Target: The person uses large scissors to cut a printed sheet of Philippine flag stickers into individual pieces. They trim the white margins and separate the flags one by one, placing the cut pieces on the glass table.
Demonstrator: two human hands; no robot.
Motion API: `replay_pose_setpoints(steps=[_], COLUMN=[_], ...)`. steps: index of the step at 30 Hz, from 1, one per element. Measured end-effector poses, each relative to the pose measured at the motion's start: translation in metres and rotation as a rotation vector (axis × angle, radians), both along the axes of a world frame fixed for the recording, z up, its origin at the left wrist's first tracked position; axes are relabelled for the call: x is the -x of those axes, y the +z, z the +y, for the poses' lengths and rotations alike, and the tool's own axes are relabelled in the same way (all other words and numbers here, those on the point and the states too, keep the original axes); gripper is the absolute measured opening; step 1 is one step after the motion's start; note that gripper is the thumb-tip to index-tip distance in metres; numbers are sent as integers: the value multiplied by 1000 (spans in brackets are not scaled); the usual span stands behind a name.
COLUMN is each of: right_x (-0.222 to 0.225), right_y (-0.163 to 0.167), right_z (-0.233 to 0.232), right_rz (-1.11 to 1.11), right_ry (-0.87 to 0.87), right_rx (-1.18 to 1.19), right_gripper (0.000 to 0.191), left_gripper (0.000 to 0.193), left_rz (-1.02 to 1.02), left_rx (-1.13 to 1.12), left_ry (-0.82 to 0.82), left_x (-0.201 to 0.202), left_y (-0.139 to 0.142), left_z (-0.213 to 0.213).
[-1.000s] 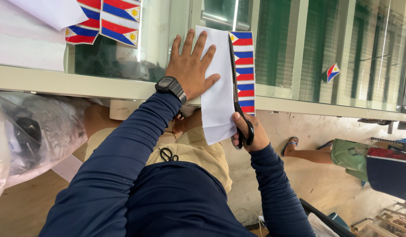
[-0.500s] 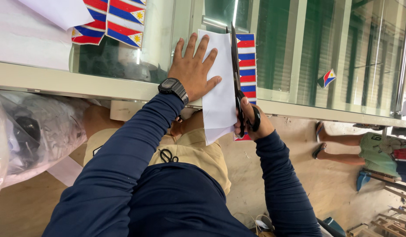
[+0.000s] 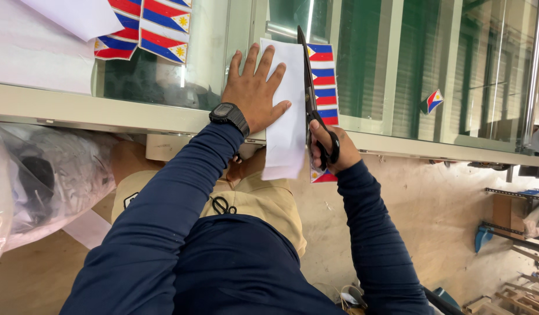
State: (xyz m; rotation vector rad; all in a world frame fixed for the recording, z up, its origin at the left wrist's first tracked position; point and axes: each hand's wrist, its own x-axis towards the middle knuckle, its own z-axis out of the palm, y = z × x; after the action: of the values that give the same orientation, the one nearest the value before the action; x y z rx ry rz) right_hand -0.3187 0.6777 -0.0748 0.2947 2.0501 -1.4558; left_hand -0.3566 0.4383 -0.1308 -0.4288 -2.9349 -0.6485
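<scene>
I count one pair of scissors [image 3: 312, 99], gripped in my right hand [image 3: 333, 149], blades pointing toward frame top, beside one white sheet [image 3: 287, 134] my spread-fingered left hand [image 3: 255, 93] flattens.

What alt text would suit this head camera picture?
A person's right hand works black scissors along a white sheet printed with flag stickers, while the left hand presses it flat on a glass table.

I am in a workshop or small production space. My worktop [image 3: 164, 116] is glass-topped with a pale metal frame, and strips of printed flags [image 3: 147, 29] lie on it. Below me, a dusty concrete floor [image 3: 433, 210], wooden frames [image 3: 514, 300] and a plastic-wrapped bundle [image 3: 42, 181].
</scene>
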Motion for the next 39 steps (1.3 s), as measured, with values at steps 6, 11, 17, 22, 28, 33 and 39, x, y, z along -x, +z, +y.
replay_pose_setpoints(steps=[6, 11, 17, 22, 28, 33, 39], right_x=[40, 69, 76, 71, 66, 65, 79], right_y=[9, 17, 19, 15, 5, -13, -19], right_z=[2, -2, -13, -22, -18, -24, -27], right_rz=[-50, -15, 30, -51, -178, 10, 55], right_ry=[-9, 72, 155, 82, -8, 112, 150], right_rx=[189, 336, 321, 398, 559, 499, 503], right_gripper=[56, 57, 52, 49, 41, 56, 65], left_gripper=[84, 114, 117, 75, 94, 86, 75], left_rz=[-20, -187, -266, -371, -351, 275, 840], left_rx=[25, 41, 177, -62, -30, -683, -99], left_ry=[32, 131, 101, 447, 278, 134, 1089], left_x=[-12, -23, -12, -8, -44, -144, -345], left_y=[28, 68, 90, 98, 86, 89, 134], left_z=[-3, -18, -30, -1, -3, -114, -344])
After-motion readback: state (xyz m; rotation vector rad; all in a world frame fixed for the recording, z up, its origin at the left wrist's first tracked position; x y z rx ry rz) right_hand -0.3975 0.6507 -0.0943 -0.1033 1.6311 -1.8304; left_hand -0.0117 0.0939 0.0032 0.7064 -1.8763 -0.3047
